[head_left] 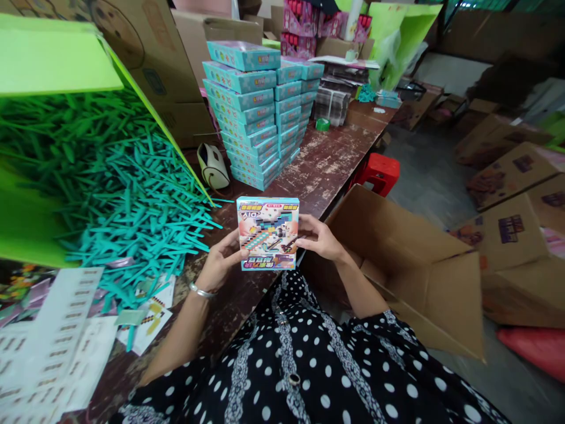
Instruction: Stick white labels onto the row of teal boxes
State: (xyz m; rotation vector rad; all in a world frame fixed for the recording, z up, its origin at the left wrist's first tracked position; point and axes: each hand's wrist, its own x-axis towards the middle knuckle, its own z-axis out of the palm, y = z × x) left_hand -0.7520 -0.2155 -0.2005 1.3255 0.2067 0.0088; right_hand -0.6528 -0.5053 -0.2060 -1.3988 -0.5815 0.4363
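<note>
Between my two hands is a small printed toy box (268, 235), light blue along its top edge, with colourful pictures on its face that look upside down from here. My left hand (224, 256) grips its left side, thumb on the front. On the right side my right hand (321, 237) holds it too, thumb over the front edge; the fingers behind are hidden. The box is held above the table's front edge. Beyond it stand tall stacks of similar light blue boxes (251, 123). To the left lies a big heap of turquoise plastic sticks (145, 194).
A bright green bin (57, 59) holds the sticks. Paper sheets (57, 341) lie at lower left on the worn table (309, 182). An open cardboard box (424, 277) stands on my right, near a red stool (383, 172). Green tape (322, 124) sits behind the stacks.
</note>
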